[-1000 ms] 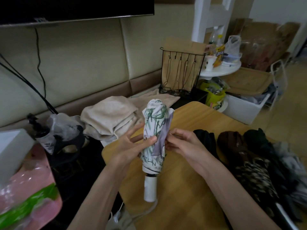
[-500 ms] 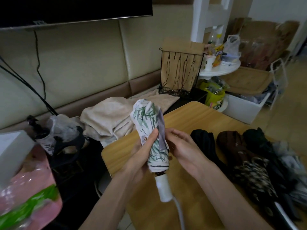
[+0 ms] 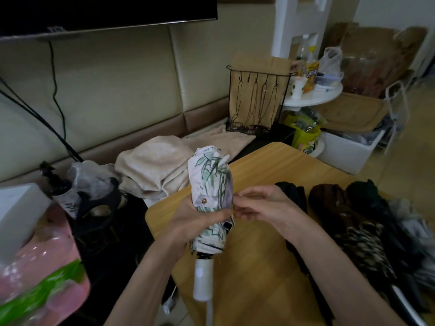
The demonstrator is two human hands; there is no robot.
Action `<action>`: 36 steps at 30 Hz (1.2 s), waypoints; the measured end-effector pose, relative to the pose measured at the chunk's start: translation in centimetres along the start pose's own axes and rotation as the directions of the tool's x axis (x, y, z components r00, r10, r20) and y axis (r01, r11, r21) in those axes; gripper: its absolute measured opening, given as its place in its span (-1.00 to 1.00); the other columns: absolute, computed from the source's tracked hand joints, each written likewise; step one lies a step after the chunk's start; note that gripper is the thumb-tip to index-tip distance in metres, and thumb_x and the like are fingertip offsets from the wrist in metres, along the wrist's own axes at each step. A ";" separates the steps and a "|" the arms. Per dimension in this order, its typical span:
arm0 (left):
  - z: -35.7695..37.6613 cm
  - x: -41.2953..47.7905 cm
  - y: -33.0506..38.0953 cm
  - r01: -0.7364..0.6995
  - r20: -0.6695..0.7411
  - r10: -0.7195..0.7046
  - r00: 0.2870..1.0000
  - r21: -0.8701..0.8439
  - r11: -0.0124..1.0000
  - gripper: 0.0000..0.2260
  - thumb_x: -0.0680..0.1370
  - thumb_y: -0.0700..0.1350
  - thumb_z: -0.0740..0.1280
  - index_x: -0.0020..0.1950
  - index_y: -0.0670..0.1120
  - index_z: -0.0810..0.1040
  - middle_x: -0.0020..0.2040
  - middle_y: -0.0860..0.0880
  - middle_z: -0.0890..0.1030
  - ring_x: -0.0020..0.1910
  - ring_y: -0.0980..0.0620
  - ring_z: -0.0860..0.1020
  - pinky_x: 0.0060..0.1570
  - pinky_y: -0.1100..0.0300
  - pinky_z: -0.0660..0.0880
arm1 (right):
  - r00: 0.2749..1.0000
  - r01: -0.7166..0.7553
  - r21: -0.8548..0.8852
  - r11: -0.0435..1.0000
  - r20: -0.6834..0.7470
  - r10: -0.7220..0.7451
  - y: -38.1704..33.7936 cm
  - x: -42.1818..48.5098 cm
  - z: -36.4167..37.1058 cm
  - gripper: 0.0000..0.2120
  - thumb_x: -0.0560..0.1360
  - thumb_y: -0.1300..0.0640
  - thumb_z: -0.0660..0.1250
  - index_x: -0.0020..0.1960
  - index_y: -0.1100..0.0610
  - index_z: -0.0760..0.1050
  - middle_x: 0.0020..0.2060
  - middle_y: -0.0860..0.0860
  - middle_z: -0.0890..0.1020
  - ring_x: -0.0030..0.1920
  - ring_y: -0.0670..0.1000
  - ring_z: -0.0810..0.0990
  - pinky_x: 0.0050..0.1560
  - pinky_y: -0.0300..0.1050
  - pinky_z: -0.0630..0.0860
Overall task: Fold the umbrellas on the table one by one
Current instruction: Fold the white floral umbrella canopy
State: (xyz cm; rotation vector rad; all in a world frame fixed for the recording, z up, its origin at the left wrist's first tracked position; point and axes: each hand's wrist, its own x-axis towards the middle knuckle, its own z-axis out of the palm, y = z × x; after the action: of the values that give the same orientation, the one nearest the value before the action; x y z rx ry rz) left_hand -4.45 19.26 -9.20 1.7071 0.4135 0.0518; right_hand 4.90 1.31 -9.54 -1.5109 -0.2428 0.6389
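Head view. White leaf-print umbrella (image 3: 211, 182) is collapsed and rolled, held tilted above the counter (image 3: 270, 165), with its white handle (image 3: 203, 278) pointing down below the left hand. Left hand (image 3: 197, 223) wraps the canopy's middle, thumb across the front just under the brass snap (image 3: 203, 201). Right hand (image 3: 261, 205), close against the left hand's fingertips, pinches what looks like the closure strap at the canopy's edge. Judgement: this umbrella is nearly finished, strap not yet snapped. Dark umbrellas (image 3: 353, 222) lie on the counter just beyond the right hand; whether they are properly folded, cannot tell.
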 end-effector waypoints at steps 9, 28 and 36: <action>-2.1 -0.3 0.6 -0.003 0.060 0.010 0.998 -0.121 0.993 -0.39 0.18 -0.13 0.76 0.19 -0.07 0.69 0.04 -0.08 0.77 0.00 -0.10 0.75 0.05 -0.02 0.65 | 0.999 0.024 0.202 0.979 0.035 -0.032 0.0 -0.2 0.1 -0.77 0.54 0.25 0.50 0.19 0.23 0.71 -0.01 0.16 0.76 -0.05 0.03 0.74 -0.02 -0.21 0.65; -2.1 1.6 -0.4 0.001 -0.296 0.008 0.955 0.032 0.999 -0.51 0.28 -0.11 0.69 0.15 -0.05 0.62 -0.08 0.03 0.75 -0.14 0.00 0.71 -0.17 0.24 0.62 | 0.923 0.271 -0.409 0.871 -0.147 -0.356 1.1 -0.3 2.7 -0.87 0.65 0.04 0.40 -0.01 0.07 0.64 -0.28 -0.06 0.73 -0.21 -0.05 0.74 -0.07 -0.04 0.68; 1.3 0.8 -1.0 -0.148 -0.310 0.365 0.878 0.550 0.822 -0.56 0.51 -0.17 0.50 0.19 -0.11 0.27 -0.19 -0.02 0.58 -0.23 -0.16 0.60 -0.28 -0.05 0.47 | 0.921 0.367 -0.246 0.897 -0.039 -0.387 0.5 -0.1 5.6 -0.87 0.60 0.21 0.48 -0.09 0.24 0.60 -0.36 0.07 0.68 -0.39 0.01 0.64 -0.26 -0.06 0.61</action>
State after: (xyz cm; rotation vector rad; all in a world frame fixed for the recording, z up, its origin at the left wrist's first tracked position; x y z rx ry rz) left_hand -3.61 18.38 -10.59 2.2882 0.5239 0.5542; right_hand 1.75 6.01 -9.63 -1.6538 -0.5458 0.2364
